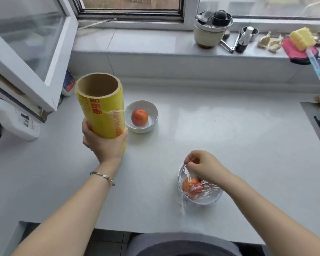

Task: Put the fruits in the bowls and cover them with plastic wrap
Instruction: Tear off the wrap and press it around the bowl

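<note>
My left hand (103, 143) grips roll (100, 108) low | right hand (203, 167) pinches film (185, 173) at clear bowl's (209, 201) far rim | film: thin, clingy, likely tears, so I take its edge | white bowl (154, 110) beyond clear bowl, uncovered

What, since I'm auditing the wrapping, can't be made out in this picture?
Head view only:
- Far rim of the near bowl: covered by the right hand, so the plastic wrap seal there is unseen.
- Bottom end of the yellow roll: hidden behind the left hand.
- Roll's red lettering: too blurred to read.
- The sink: cut off by the right edge.
</note>
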The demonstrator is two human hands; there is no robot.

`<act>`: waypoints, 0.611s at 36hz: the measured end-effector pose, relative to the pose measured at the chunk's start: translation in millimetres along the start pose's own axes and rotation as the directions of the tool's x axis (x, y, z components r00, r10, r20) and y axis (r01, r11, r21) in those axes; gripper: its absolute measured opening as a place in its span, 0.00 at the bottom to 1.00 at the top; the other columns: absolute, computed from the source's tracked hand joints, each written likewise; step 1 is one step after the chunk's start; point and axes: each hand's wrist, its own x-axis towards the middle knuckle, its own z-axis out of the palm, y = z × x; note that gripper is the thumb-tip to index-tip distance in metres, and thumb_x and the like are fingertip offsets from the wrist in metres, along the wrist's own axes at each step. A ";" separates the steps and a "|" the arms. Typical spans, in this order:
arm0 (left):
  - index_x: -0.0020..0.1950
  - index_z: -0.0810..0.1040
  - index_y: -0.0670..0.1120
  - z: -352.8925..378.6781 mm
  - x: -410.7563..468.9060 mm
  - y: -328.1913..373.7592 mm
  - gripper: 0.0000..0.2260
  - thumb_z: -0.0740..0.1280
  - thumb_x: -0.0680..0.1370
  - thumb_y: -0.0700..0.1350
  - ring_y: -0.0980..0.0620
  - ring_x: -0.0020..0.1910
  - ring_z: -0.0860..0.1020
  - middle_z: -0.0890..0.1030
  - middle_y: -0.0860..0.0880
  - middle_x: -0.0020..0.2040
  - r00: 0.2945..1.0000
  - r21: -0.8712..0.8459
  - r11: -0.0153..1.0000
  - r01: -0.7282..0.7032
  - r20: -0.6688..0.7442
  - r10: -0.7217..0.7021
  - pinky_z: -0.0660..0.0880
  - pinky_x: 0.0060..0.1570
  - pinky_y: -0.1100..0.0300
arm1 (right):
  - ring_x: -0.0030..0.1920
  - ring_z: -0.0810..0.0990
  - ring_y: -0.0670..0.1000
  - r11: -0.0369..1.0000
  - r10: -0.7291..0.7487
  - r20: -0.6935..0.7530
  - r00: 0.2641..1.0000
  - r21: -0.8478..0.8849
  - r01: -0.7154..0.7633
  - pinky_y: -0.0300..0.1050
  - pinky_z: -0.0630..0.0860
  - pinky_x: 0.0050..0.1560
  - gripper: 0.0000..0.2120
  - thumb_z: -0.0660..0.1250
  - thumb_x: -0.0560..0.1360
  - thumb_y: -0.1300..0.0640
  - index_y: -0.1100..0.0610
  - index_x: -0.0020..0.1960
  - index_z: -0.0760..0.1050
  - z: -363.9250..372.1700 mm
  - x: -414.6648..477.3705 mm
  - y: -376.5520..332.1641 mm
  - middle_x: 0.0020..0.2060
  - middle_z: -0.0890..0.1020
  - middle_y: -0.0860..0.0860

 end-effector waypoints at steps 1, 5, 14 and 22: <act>0.72 0.55 0.50 1.7 5.1 -0.7 0.47 0.80 0.60 0.45 0.47 0.70 0.59 0.63 0.46 0.69 1.000 -0.004 1.000 -0.001 -0.006 0.001 0.62 0.59 0.65 | 0.29 0.74 0.48 1.000 -0.005 -0.030 1.000 -0.024 0.005 0.39 0.70 0.32 0.09 0.61 0.72 0.62 0.51 0.38 0.75 1.3 1.1 5.8 0.33 0.78 0.49; 0.72 0.56 0.49 5.4 17.8 -9.1 0.48 0.80 0.60 0.45 0.48 0.70 0.61 0.65 0.47 0.70 1.000 0.037 0.999 0.011 0.005 -0.012 0.62 0.64 0.61 | 0.42 0.76 0.51 0.992 -0.034 -0.125 0.992 -0.122 0.019 0.42 0.71 0.43 0.07 0.60 0.73 0.63 0.53 0.42 0.74 -0.6 5.2 29.9 0.42 0.78 0.52; 0.72 0.54 0.47 -0.6 27.8 -30.5 0.49 0.80 0.60 0.48 0.50 0.69 0.65 0.64 0.49 0.71 0.997 0.013 0.998 0.067 0.024 -0.068 0.60 0.66 0.62 | 0.60 0.73 0.53 0.986 0.081 -0.295 0.952 -0.116 -0.119 0.42 0.65 0.61 0.13 0.60 0.76 0.61 0.59 0.59 0.75 -10.0 13.1 80.1 0.58 0.76 0.55; 0.75 0.48 0.46 -3.8 22.8 -36.1 0.51 0.79 0.63 0.49 0.51 0.71 0.63 0.60 0.48 0.74 0.992 0.055 0.995 0.085 0.092 -0.090 0.58 0.66 0.64 | 0.62 0.74 0.54 0.985 0.165 -0.196 0.967 -0.011 -0.170 0.41 0.66 0.60 0.15 0.55 0.79 0.58 0.58 0.64 0.73 0.3 20.0 87.2 0.61 0.78 0.54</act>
